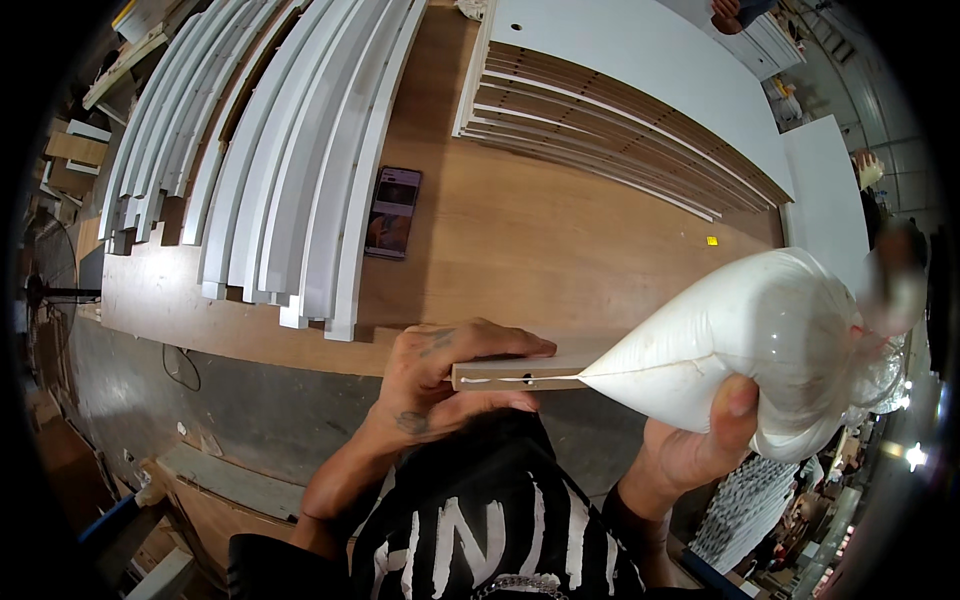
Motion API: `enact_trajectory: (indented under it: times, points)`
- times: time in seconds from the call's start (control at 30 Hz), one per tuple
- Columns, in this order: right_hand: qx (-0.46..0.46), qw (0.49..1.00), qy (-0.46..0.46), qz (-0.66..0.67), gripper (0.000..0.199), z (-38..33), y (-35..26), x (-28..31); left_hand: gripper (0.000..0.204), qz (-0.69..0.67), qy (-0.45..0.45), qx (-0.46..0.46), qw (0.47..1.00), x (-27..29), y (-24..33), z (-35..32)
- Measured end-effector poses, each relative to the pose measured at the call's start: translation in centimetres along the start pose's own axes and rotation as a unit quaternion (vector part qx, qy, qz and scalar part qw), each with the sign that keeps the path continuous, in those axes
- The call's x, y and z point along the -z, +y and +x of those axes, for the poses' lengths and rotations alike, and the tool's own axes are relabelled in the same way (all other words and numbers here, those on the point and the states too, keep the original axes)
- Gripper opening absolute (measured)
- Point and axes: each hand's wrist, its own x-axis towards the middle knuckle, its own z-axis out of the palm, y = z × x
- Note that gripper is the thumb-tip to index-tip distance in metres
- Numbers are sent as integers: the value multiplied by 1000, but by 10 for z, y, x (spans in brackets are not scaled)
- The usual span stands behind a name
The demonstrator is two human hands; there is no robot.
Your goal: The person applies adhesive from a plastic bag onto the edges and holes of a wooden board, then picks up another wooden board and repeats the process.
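My left hand [430, 375] grips the left end of a wooden board [556, 368], thumb and fingers on opposite faces. The board's narrow brown edge faces up, with a dark round hole in it. A thin white line of glue [490, 380] runs along that edge. My right hand [705, 440] is closed round a plump, clear-topped plastic bag of white glue [690, 330]. The bag tapers to a point that touches the board's edge just right of the hole. Behind the bag, most of my right fingers are hidden.
A brown workbench [560, 210] spreads ahead, carrying long white strips [330, 160] at left and stacked white panels [640, 70] at the far right. Between them lies a phone [393, 213]. A small yellow piece [712, 241] is near the panels. Another person's hand [727, 14] shows at the top.
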Motion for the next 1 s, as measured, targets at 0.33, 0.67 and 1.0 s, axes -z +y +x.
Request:
enact_trajectory:
  times: [0.33, 0.67, 1.0]
  points:
    - [-35, 999, -5, 19, 71, 5, -1, 26, 36, -16, 43, 16, 999, -6, 1, -2]
    - [-60, 998, -11, 33, 73, 13, 0, 58, 43, -26, 90, -6, 996, -14, -3, -1]
    - [-49, 998, 41, 25, 76, 26, -5, 74, 49, -25, 101, -16, 994, -17, -6, -7]
